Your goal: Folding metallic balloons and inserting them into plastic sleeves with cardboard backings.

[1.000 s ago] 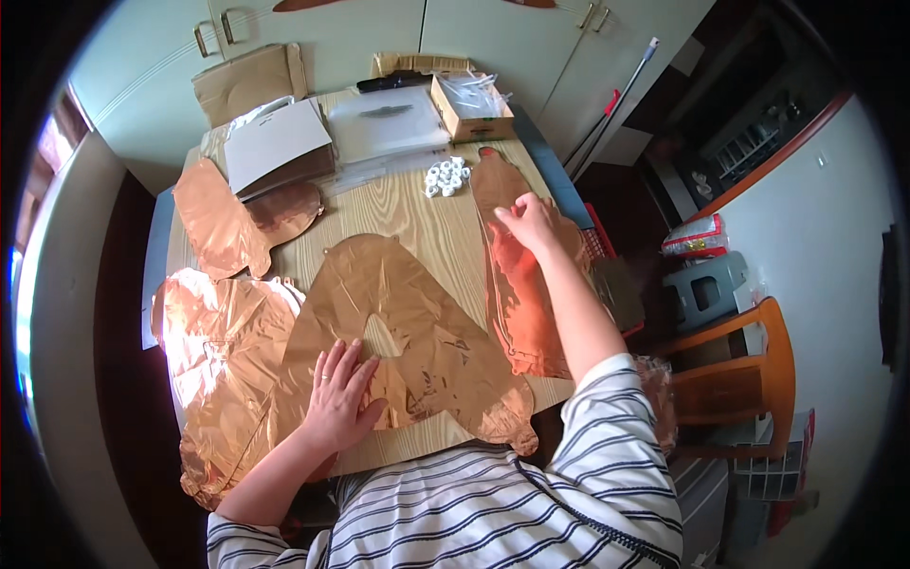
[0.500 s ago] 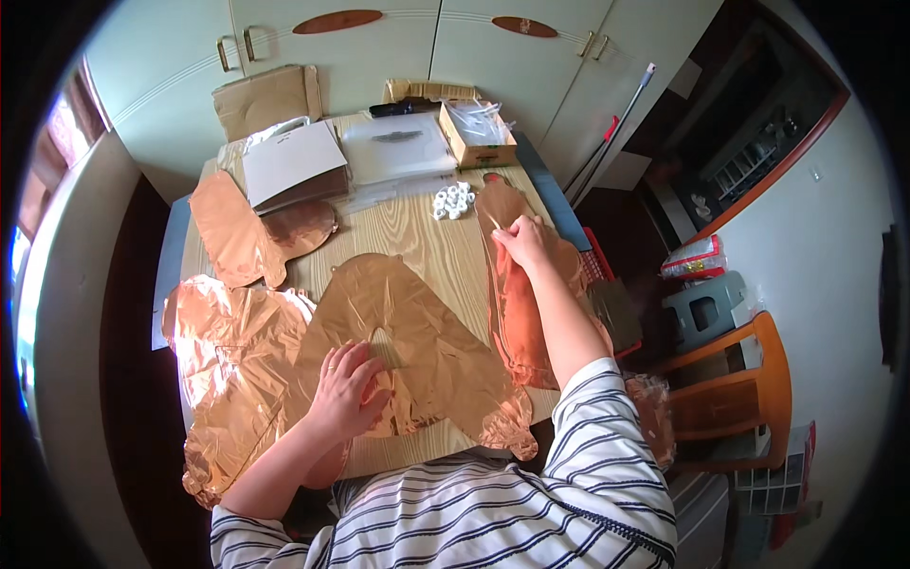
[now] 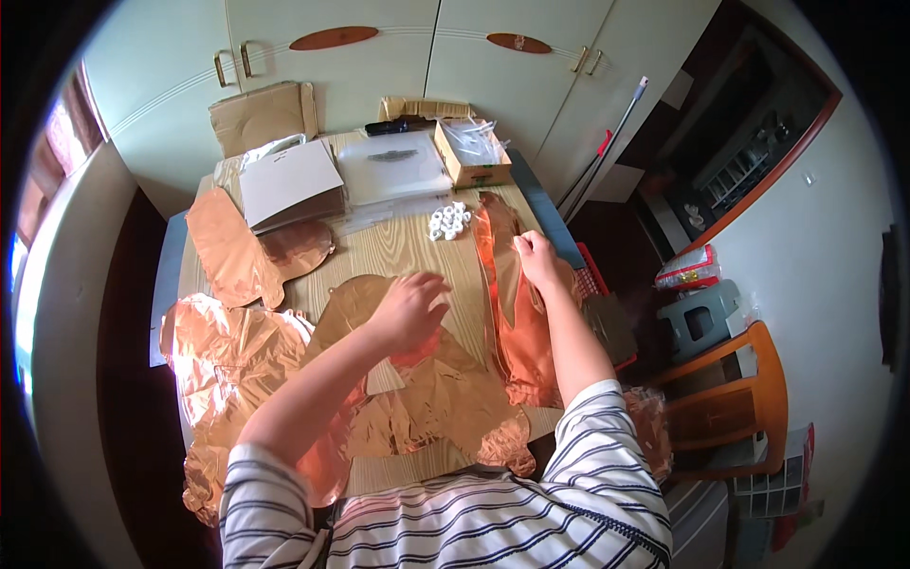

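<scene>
**Two hands among copper foil balloons on a wooden table**

The person leans over a wooden table [image 3: 408, 251] strewn with flat, uninflated foil balloons in a shiny copper colour. The right hand [image 3: 536, 258] sits at the table's right edge, thumb and fingers drawn together in a pinch on the upper part of a long copper foil balloon [image 3: 517, 322] that runs down the right side of the table toward the person's body. The left hand [image 3: 409, 310] is raised above the middle of the table, fingers loosely curled and partly spread; whether it touches anything cannot be told. Directly beneath it lies a large letter-shaped foil balloon [image 3: 431, 398], flat on the wood, reaching from mid-table to the near edge.

To the left, a crumpled heap of copper foil [image 3: 227, 356] catches strong light and hangs over the table's left edge. Farther back on the left lies another flat foil piece [image 3: 232, 251], with a rounded one just beside it. A cluster of small white rings [image 3: 448, 221] rests near the top of the long balloon. Behind them sit a clear plastic bag [image 3: 393, 169], a grey folder-like stack [image 3: 289, 182] and an open cardboard box [image 3: 471, 152] holding clear packets. Pale cupboard doors [image 3: 332, 66] stand behind the table. A wooden chair [image 3: 749, 398] stands well apart on the right. Both sleeves are striped.
</scene>
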Demonstrator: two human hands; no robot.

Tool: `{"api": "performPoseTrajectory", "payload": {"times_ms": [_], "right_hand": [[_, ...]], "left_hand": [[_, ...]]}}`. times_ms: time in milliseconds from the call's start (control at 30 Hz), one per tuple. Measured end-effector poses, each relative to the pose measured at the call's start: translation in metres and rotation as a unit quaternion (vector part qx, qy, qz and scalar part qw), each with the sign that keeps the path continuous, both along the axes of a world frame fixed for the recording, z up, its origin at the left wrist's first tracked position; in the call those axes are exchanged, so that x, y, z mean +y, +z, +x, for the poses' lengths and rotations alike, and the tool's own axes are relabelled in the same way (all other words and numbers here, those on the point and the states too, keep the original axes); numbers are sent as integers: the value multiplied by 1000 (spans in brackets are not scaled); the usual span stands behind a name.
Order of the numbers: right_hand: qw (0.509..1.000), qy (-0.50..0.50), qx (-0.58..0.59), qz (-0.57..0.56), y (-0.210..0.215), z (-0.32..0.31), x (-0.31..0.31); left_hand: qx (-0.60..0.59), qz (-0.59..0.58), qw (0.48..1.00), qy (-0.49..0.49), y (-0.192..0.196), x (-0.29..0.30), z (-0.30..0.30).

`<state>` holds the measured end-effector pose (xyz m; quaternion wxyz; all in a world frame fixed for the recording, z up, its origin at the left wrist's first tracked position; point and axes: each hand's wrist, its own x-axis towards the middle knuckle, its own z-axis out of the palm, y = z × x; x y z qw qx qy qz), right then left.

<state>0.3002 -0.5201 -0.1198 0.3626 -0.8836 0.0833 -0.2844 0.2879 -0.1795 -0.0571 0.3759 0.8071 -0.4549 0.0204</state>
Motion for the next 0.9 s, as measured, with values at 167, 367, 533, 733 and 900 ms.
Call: {"api": "performPoseTrajectory", "payload": {"times_ms": [167, 367, 533, 733, 900], "right_hand": [[999, 25, -31, 6, 11, -3, 6], [999, 12, -34, -34, 11, -12, 4], [988, 48, -33, 140, 46, -11, 21], [977, 105, 17, 187, 54, -16, 10], [983, -80, 129, -101, 52, -31, 22]], "left_hand": [[337, -159, 922, 106, -14, -105, 60], [269, -87, 955, 87, -18, -158, 87], [153, -127, 979, 49, -14, -162, 66], [248, -159, 955, 22, -13, -159, 54], [19, -24, 998, 46, -44, -130, 49]]}}
